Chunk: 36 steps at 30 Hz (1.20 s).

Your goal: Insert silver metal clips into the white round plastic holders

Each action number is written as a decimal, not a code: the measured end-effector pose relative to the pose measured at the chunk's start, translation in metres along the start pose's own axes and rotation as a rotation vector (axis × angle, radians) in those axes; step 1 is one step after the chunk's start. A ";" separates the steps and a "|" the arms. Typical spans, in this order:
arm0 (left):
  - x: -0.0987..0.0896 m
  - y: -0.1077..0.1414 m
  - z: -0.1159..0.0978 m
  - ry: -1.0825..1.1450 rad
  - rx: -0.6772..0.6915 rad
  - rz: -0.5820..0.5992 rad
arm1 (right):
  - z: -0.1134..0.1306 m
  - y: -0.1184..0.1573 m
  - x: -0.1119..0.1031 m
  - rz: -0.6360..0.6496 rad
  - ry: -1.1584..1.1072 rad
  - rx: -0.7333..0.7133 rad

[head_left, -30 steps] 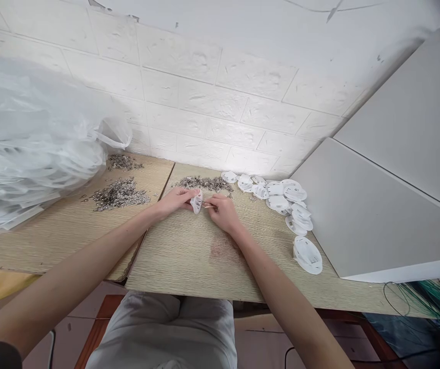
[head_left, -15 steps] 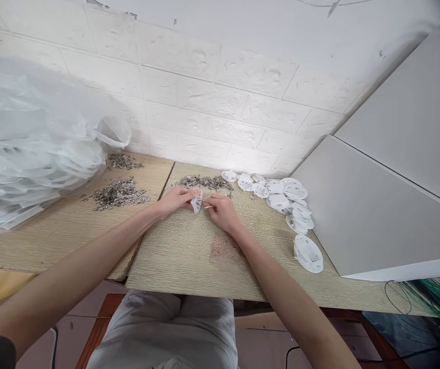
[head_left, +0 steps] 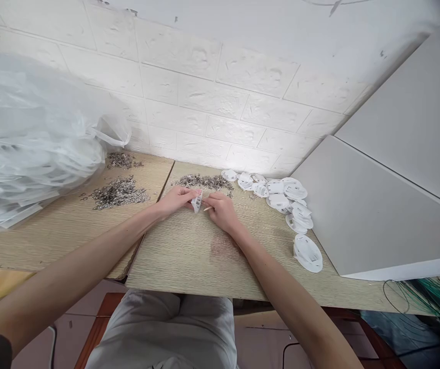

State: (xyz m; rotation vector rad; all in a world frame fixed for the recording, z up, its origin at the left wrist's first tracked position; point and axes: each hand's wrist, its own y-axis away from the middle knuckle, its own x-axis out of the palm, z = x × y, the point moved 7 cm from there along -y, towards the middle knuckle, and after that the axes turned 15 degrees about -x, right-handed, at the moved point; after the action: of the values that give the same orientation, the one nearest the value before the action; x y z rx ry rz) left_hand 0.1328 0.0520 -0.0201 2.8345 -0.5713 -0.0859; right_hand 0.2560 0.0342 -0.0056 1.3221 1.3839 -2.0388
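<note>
My left hand point(head_left: 177, 200) pinches a white round plastic piece point(head_left: 196, 202), tilted up on its edge with its slotted side toward my right. Close by on the right, my right hand point(head_left: 221, 209) is closed around a thin, light-coloured stick point(head_left: 207, 208) whose tip points at the plastic piece. Whether the fingertips also hold a small metal part is too small to tell. Just behind the hands lies a heap of small metal parts point(head_left: 204, 181). To the right, several similar white round pieces point(head_left: 277, 201) lie in a loose row, with a short stack point(head_left: 308, 253) nearest me.
On the left table stand two more heaps of small metal parts point(head_left: 120, 193) and a large clear plastic bag point(head_left: 31, 148) full of white pieces. A white brick-patterned wall point(head_left: 204, 102) closes the back. Grey panels point(head_left: 389, 215) bound the right, with green wires point(head_left: 431, 294) below.
Both hands stay in almost the same place. The white piece has turned very slightly, and the view has shifted a little.
</note>
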 end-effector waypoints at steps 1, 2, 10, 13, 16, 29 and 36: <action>0.000 0.000 0.000 -0.004 0.003 -0.005 | 0.000 0.000 0.000 0.002 0.011 -0.005; 0.000 0.000 -0.001 -0.010 0.005 -0.009 | 0.001 0.000 0.000 0.005 0.021 -0.010; 0.003 0.003 -0.003 -0.039 0.021 -0.027 | 0.004 -0.003 0.001 0.049 0.053 -0.020; 0.001 0.002 -0.002 -0.025 -0.003 -0.007 | 0.002 -0.002 -0.001 0.060 0.022 0.041; 0.000 0.000 0.000 0.007 -0.033 0.021 | -0.001 0.001 -0.005 0.089 -0.028 0.107; -0.001 -0.001 0.001 0.059 -0.062 0.077 | -0.003 0.004 -0.006 0.171 -0.057 0.139; -0.004 -0.005 0.004 0.122 -0.061 0.057 | -0.003 0.006 -0.005 0.204 -0.035 0.123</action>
State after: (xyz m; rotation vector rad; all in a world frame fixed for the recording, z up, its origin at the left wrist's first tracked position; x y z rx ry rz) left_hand 0.1307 0.0572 -0.0255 2.7388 -0.6114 0.0785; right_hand 0.2638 0.0329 -0.0052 1.4077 1.0756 -2.0248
